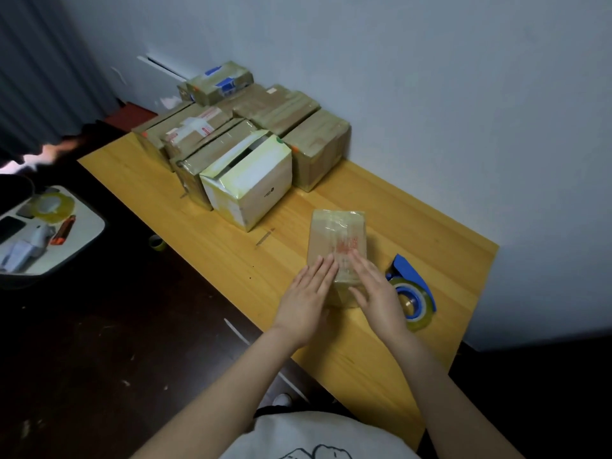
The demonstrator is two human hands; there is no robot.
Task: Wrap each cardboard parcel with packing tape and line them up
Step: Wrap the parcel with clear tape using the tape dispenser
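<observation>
A small cardboard parcel (337, 236) wrapped in clear tape, with red print on top, lies on the wooden table (212, 246) in front of me. My left hand (308, 296) lies flat on its near left corner with straight fingers. My right hand (374, 293) presses flat on its near right side, fingers straight. A blue tape dispenser (412, 289) with a roll of clear tape rests on the table just right of my right hand. Several taped parcels (318, 147) stand grouped at the far end of the table, among them a white box (251, 183).
A wall runs along the table's right and far sides. To the left stands a low grey tray (89, 236) with a tape roll (53, 207), an orange cutter (63, 230) and a phone. A small tape roll (157, 242) lies on the dark floor.
</observation>
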